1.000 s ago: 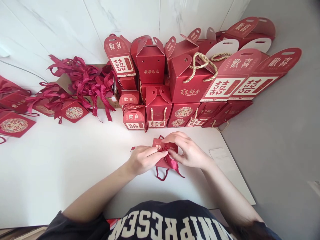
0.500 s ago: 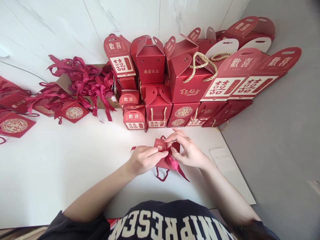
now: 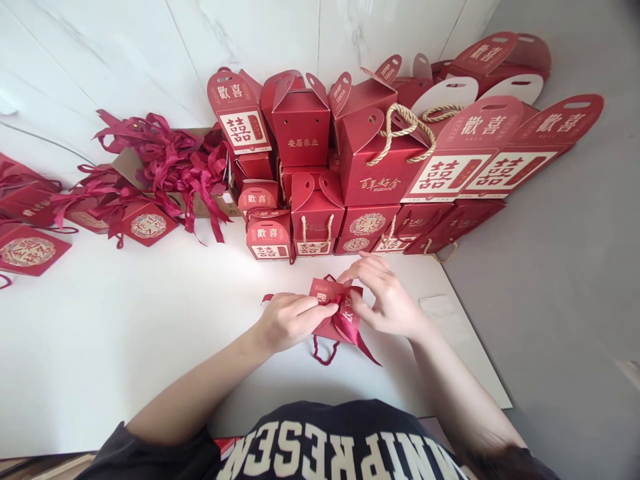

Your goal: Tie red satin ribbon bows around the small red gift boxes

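Note:
A small red gift box (image 3: 327,328) lies on the white table in front of me, with a dark red cord handle (image 3: 325,352) looping out on the near side. My left hand (image 3: 293,319) pinches the shiny red ribbon (image 3: 346,328) at the middle of the box top. One ribbon tail hangs toward the lower right, and another end pokes out left of my left hand. Over the right side of the box is my right hand (image 3: 383,297), its thumb and fingers apart with nothing visible between them.
Stacked red boxes (image 3: 373,170) stand along the tiled wall. A cardboard carton (image 3: 203,202) heaped with red ribbons (image 3: 170,157) is at the back left, beside ribboned boxes (image 3: 149,223). White paper (image 3: 443,320) lies at the right edge of the white table (image 3: 125,320).
My right hand has moved a little right, away from the ribbon knot, and its fingers have spread. More of the box's right flap shows. My left hand has hardly moved.

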The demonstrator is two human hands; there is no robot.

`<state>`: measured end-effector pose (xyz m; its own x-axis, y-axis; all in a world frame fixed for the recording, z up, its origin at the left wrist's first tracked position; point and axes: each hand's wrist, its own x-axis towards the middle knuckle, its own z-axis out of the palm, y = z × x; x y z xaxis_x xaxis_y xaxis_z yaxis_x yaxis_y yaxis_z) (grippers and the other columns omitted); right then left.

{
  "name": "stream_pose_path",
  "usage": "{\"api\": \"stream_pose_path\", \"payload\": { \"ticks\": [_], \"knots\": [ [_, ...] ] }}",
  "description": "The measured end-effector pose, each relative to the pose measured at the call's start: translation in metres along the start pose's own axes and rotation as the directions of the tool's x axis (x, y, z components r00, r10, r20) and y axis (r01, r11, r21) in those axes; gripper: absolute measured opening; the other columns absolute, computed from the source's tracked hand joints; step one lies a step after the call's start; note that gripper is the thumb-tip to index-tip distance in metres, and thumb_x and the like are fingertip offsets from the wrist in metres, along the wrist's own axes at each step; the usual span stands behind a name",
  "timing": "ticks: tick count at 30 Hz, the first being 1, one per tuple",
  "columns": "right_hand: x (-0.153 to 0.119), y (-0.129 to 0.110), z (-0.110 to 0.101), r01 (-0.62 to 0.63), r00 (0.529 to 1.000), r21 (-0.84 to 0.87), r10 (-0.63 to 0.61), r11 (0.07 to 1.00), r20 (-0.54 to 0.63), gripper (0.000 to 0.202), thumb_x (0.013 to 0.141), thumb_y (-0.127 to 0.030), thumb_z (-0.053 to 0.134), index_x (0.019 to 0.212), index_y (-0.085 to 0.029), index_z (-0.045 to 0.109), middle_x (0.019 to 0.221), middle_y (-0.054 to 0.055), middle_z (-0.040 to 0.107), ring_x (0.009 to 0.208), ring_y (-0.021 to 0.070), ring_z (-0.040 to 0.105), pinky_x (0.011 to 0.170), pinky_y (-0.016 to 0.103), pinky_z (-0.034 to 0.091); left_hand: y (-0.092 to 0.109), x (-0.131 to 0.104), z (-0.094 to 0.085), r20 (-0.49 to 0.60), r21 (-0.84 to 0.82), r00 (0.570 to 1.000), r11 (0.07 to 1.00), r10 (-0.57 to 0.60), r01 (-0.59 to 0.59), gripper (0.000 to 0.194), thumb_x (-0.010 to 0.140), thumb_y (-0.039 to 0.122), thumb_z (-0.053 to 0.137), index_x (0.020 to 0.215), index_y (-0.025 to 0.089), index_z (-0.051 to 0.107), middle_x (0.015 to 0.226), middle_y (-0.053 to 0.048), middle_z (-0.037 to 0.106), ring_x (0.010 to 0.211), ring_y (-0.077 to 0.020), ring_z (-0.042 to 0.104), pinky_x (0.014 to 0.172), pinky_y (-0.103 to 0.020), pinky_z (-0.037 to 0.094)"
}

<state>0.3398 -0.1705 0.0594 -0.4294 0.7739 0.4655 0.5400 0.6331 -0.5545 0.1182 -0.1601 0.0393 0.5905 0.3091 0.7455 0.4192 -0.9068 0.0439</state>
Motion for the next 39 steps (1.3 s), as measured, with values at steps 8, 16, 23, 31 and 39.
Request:
{"api": "stream_pose_path", "payload": {
  "ticks": [8, 16, 23, 31, 39],
  "knots": [
    [-0.006, -0.011, 0.004, 0.168, 0.985, -0.204, -0.155, 0.964, 0.078, 0.025, 0.089, -0.006, 0.047, 0.107, -0.022, 0.055, 0.092, 0.003, 0.067, 0.087, 0.0184, 0.061, 0.113, 0.051, 0.032, -0.001, 0.0, 0.001, 0.015, 0.007, 0.999, 0.999, -0.036, 0.036, 0.012, 0.084, 0.009, 0.062, 0.085, 0.02, 0.068, 0.055, 0.006, 0.053, 0.046, -0.0059, 0.047, 0.046, -0.021, 0.04],
    [-0.006, -0.007, 0.004, -0.025, 0.998, 0.034, 0.024, 0.999, 0.055, 0.037, 0.086, -0.013, 0.057, 0.121, -0.022, 0.048, 0.103, 0.003, 0.067, 0.1, 0.0191, 0.063, 0.116, 0.053, 0.026, -0.001, -0.002, 0.001, 0.023, -0.02, 1.0, 1.0, -0.008, 0.009, 0.016, 0.082, 0.008, 0.065, 0.095, 0.018, 0.069, 0.062, 0.005, 0.063, 0.05, -0.0064, 0.056, 0.05, -0.02, 0.046],
    [-0.01, -0.005, 0.007, 0.055, 0.993, 0.102, -0.044, 0.993, -0.114, 0.031, 0.09, -0.009, 0.053, 0.116, -0.026, 0.052, 0.098, 0.001, 0.068, 0.089, 0.0165, 0.065, 0.114, 0.052, 0.033, 0.0, -0.003, 0.001, 0.028, -0.017, 0.999, 1.0, -0.022, 0.022, 0.015, 0.084, 0.009, 0.063, 0.094, 0.018, 0.069, 0.061, 0.005, 0.063, 0.051, -0.006, 0.058, 0.051, -0.019, 0.047],
    [-0.011, -0.01, 0.005, -0.153, 0.988, 0.012, 0.153, 0.988, 0.029, 0.026, 0.086, -0.02, 0.059, 0.11, -0.023, 0.052, 0.112, 0.006, 0.062, 0.111, 0.0223, 0.057, 0.115, 0.053, 0.025, 0.0, -0.004, 0.001, 0.025, -0.017, 0.999, 1.0, -0.022, 0.023, 0.017, 0.082, 0.009, 0.065, 0.096, 0.018, 0.069, 0.06, 0.006, 0.062, 0.049, -0.0059, 0.055, 0.048, -0.02, 0.044],
    [-0.012, -0.011, 0.007, -0.093, 0.996, -0.058, 0.092, 0.994, -0.012, 0.007, 0.091, -0.017, 0.055, 0.093, -0.023, 0.053, 0.119, 0.005, 0.062, 0.12, 0.0209, 0.054, 0.115, 0.049, 0.026, 0.0, -0.004, 0.001, 0.037, 0.0, 0.999, 1.0, -0.015, 0.015, 0.017, 0.082, 0.009, 0.065, 0.096, 0.019, 0.068, 0.06, 0.006, 0.061, 0.048, -0.0064, 0.053, 0.049, -0.021, 0.044]
  ]
}}
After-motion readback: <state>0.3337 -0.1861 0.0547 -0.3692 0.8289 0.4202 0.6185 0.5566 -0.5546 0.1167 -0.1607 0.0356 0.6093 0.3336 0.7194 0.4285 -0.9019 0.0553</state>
